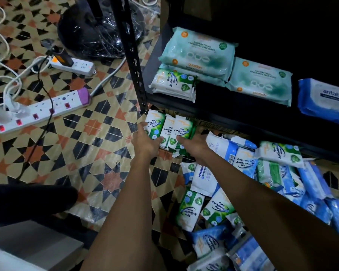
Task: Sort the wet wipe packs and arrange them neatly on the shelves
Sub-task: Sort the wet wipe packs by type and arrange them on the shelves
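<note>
floor left: white power strips (41, 110), cords everywhere | shelf (213, 106): green pine packs (173, 85), teal packs (198, 53), blue pack (325, 100) lying flat | left hand (145, 141) gripping upright pine packs (170, 130) at shelf foot | right hand (194, 144) flat, fingers straight against them | loose pile (252, 184) on floor right

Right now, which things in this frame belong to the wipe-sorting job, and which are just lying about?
Job:
- left hand and right hand on the green pine packs
- loose pack pile on the floor
- stacked packs on the black shelf

Lying about:
- power strips
- white cables
- plastic-wrapped black object
</note>
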